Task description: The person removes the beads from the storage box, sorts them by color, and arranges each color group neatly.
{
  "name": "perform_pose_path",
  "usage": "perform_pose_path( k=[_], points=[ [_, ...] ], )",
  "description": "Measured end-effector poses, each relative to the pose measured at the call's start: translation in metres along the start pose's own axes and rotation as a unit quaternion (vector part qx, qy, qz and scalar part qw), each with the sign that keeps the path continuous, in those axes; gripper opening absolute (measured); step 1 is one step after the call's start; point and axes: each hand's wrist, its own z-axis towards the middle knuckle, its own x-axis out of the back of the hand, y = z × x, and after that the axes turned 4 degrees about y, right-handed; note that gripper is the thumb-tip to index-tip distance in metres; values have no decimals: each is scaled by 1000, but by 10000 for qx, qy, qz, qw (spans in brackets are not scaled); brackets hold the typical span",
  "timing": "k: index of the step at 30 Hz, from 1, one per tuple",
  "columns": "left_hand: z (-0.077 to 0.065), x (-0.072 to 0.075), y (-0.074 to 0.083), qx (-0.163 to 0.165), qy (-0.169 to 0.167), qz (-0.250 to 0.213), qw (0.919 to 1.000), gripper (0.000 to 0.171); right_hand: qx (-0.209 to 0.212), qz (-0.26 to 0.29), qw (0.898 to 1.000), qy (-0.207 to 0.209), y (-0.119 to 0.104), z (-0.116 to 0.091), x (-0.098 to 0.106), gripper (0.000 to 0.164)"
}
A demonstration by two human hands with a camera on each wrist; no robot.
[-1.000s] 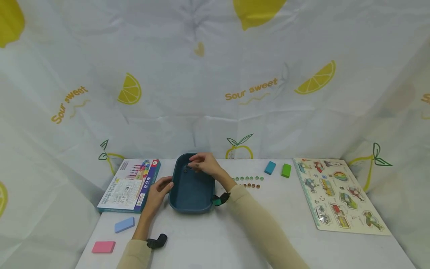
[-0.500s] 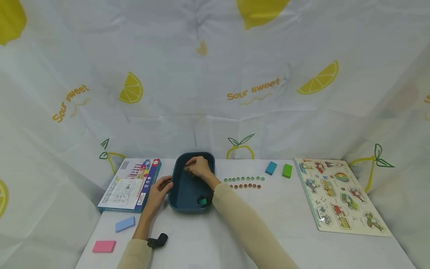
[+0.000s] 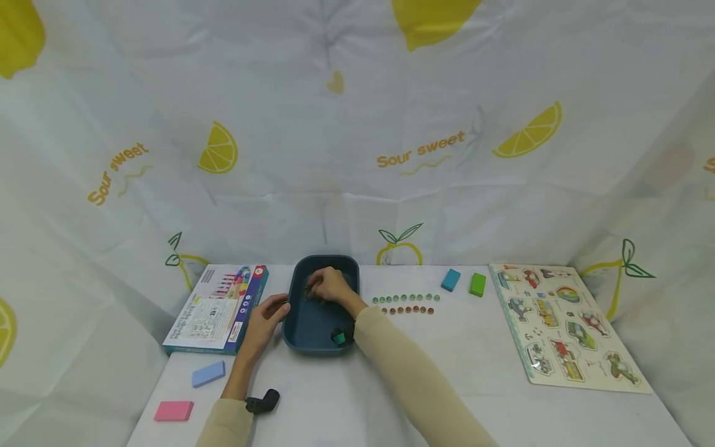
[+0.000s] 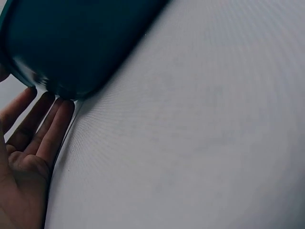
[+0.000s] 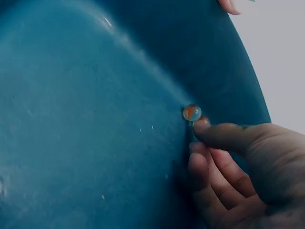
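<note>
My left hand (image 3: 264, 320) rests against the left side of a dark blue plastic tub (image 3: 310, 335). In the left wrist view its nearly straight fingers (image 4: 59, 121) touch the tub's outer wall. Inside the tub, toward its far left, is my right hand (image 3: 332, 287), thumb and fingers bent together low over the floor. The right wrist view has a clear marble (image 5: 192, 113) with an orange swirl right at the thumb tip, near the foot of the wall. A glassy edge shows between thumb and index finger, mostly hidden by them.
Right of the tub lie a row of green marbles (image 3: 404, 298) and a row of brown ones (image 3: 416, 310). Blue (image 3: 450, 280) and green (image 3: 477, 284) blocks, a picture puzzle board (image 3: 564, 326), a boxed game (image 3: 215, 308), and light blue (image 3: 208, 374) and pink (image 3: 174, 410) blocks lie around.
My right hand has gone from above the tub's far end down into it, and its fingers have closed in near the marbles. My left hand has stayed at the tub's side.
</note>
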Motion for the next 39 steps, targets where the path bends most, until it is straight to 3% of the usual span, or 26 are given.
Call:
perform_pose_path(
  k=[6,13,18,23,31,35,39],
  points=[
    [0,0,-1,-68,-46,-54,10000,42,-15,159,9998,109,0,1,-5,19],
    [0,1,1,-99,-26,-6,9999,42,-51,-70,9994,326,1,6,-5,18],
    [0,-1,2,-143,-70,50,9999,42,53,-296,9988,385,1,6,-5,11],
    [-1,-1,1,-64,26,64,10000,41,313,-120,9991,268,1,3,2,13],
    [-2,0,2,-90,-7,178,9998,43,1299,357,9909,-73,-8,-34,62,28],
    [-1,2,2,-122,18,171,9998,42,1242,671,9900,18,8,-67,103,30],
    [-2,1,3,-59,-20,171,9998,43,842,638,9935,419,48,-103,144,29]
  ],
)
